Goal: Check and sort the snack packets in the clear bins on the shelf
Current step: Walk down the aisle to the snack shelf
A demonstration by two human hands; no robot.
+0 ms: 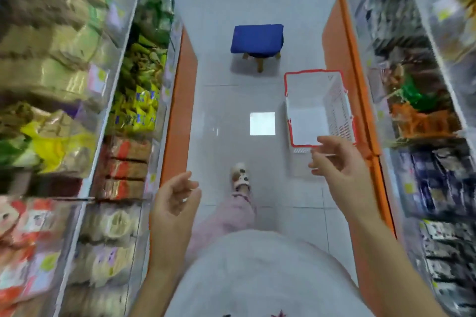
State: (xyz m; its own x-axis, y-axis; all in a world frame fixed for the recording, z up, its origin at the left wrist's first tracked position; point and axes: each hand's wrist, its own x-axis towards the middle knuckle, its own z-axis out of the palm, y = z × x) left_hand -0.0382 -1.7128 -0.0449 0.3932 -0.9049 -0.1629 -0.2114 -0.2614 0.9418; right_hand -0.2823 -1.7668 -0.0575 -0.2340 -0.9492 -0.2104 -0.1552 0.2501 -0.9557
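**White-shirted checker stands empty-handed in snack aisle**

White top (257,278) and bare forearms fill the bottom of the frame. The left hand (177,195), lower centre-left, hangs with loosely curled fingers and holds nothing. The right hand (334,159), centre-right, is spread and relaxed, equally empty.

The snack packets sit in clear bins (99,80) along the left edge, among them yellow packets (136,108) and red-and-brown packs (126,162). Dark packets (438,188) fill the bins on the right edge. Both shelves are blurred, so labels cannot be read.

Such packets are likely light, with slick crinkly film and brittle contents. A gentle pinch at a sealed edge or corner should lift one without crushing it. The stacked red-and-brown packs look stiffer and could be taken by their sides.

On the floor a white basket with a red rim (313,71) stands just beyond the right hand, beside the orange shelf base (334,41). A blue stool (257,38) sits farther up the aisle at upper centre. A sandalled foot (239,175) is planted mid-aisle. Basket and stool narrow the walkway, and the tall bin fronts mean reaching in from above.
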